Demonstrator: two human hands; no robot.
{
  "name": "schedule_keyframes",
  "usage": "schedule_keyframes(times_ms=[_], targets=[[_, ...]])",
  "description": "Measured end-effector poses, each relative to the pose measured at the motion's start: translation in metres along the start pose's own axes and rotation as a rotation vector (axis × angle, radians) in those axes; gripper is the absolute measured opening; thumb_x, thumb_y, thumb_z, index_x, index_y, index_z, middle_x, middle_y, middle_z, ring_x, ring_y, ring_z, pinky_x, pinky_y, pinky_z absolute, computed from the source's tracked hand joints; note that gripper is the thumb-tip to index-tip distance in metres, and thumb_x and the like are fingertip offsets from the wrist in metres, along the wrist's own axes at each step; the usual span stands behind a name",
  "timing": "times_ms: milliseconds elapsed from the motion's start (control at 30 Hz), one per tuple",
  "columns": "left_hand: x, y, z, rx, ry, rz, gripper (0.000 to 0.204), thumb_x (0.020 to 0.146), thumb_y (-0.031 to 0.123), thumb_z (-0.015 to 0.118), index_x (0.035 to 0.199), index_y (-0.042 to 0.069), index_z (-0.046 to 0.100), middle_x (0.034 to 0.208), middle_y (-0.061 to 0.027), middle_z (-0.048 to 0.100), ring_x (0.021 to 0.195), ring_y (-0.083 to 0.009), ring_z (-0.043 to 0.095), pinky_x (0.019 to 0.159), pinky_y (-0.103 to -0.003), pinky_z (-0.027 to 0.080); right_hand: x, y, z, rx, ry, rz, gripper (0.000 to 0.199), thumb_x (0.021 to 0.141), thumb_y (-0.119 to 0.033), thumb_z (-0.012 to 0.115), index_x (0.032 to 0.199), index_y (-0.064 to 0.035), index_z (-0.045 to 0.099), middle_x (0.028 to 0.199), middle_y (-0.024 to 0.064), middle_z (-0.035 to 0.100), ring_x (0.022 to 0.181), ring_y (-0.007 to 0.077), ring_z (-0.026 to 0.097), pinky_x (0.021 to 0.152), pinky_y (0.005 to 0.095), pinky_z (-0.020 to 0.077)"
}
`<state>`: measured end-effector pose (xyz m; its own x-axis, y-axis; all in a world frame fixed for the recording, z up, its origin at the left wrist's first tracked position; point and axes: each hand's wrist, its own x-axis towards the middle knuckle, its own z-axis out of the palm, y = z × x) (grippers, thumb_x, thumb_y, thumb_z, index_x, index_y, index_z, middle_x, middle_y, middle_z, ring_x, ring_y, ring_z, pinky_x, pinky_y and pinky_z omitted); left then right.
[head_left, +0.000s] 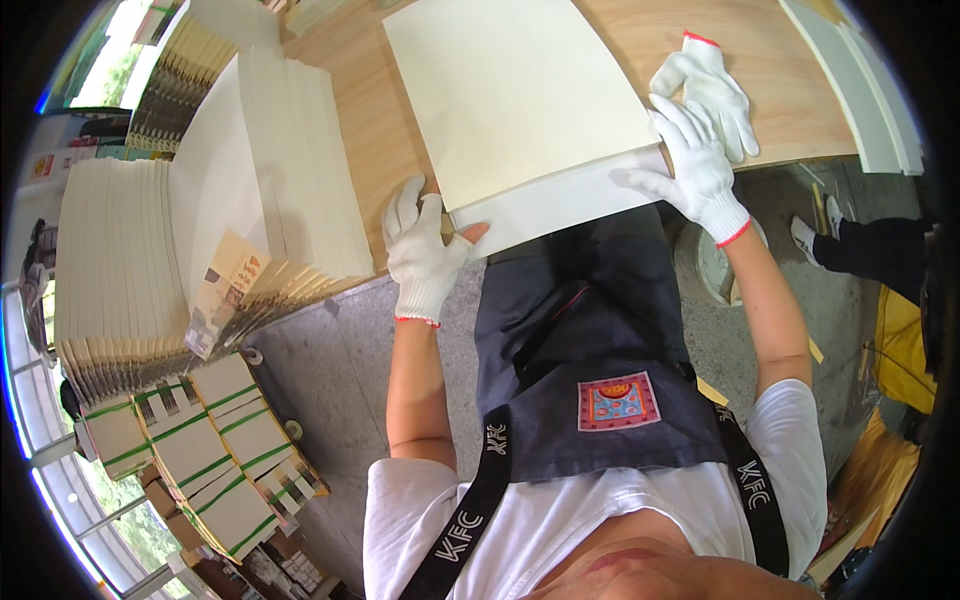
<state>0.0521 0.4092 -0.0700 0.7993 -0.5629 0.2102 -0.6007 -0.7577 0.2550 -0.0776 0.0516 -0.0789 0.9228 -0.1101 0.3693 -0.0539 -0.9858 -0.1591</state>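
A large cream sheet or board (520,90) lies on the wooden table in front of me, with a whiter strip (560,205) along its near side. I cannot tell whether the strip is a fold or a separate sheet. My left hand (425,245), in a white glove with bare thumb tip, is at the near left corner, fingers spread and thumb against the strip. At the near right corner, my gloved right hand (695,170) has its fingers stretched out over the edge, thumb on the strip. A spare white glove (710,95) with a red cuff lies beyond it.
Tall stacks of white sheets (290,160) and bound stacks (115,260) stand left of the wooden table (375,135). White boards (860,90) lie at the right edge. Below are a bucket (705,265), green-strapped bundles (200,450) and another person's legs (870,255).
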Motion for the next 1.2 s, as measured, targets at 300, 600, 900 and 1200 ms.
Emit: schedule_keyframes(times_ms=[300, 600, 900, 1200], targets=[[0.003, 0.006, -0.003, 0.009, -0.038, -0.042, 0.069, 0.073, 0.047, 0.082, 0.120, 0.000, 0.063, 0.146, -0.0177, 0.047, 0.134, -0.0393, 0.040, 0.112, -0.047, 0.035, -0.003, 0.001, -0.001, 0.051, -0.047, 0.035, 0.088, 0.078, -0.068, 0.067, 0.134, -0.0012, 0.054, 0.150, 0.0117, 0.046, 0.138, 0.0311, 0.042, 0.119, 0.0461, 0.0278], [0.001, 0.007, -0.003, 0.004, -0.046, -0.047, 0.072, 0.075, 0.046, 0.082, 0.126, -0.001, 0.061, 0.147, -0.0174, 0.045, 0.135, -0.0381, 0.038, 0.112, -0.046, 0.035, -0.002, 0.000, 0.000, -0.001, 0.043, -0.045, 0.079, 0.078, -0.058, 0.073, 0.125, 0.0031, 0.057, 0.145, 0.0156, 0.050, 0.132, 0.0336, 0.048, 0.117, 0.0512, 0.0302], [0.008, 0.027, -0.011, -0.037, 0.097, 0.140, 0.062, 0.065, 0.036, 0.088, 0.116, 0.008, 0.066, 0.133, -0.0110, 0.057, 0.124, -0.0346, 0.050, 0.104, -0.044, 0.043, -0.003, 0.001, 0.000, -0.014, -0.120, 0.046, 0.087, 0.085, -0.064, 0.063, 0.141, -0.0006, 0.046, 0.153, 0.0129, 0.041, 0.141, 0.0314, 0.038, 0.119, 0.0462, 0.0283], [0.021, 0.071, -0.016, -0.057, -0.024, 0.279, 0.058, 0.054, 0.033, 0.091, 0.105, 0.016, 0.068, 0.108, -0.0023, 0.062, 0.103, -0.0287, 0.058, 0.090, -0.041, 0.049, -0.001, -0.002, -0.003, -0.014, -0.086, 0.043, 0.086, 0.084, -0.066, 0.063, 0.141, -0.0035, 0.046, 0.152, 0.0131, 0.041, 0.141, 0.0325, 0.037, 0.118, 0.0454, 0.0281]])
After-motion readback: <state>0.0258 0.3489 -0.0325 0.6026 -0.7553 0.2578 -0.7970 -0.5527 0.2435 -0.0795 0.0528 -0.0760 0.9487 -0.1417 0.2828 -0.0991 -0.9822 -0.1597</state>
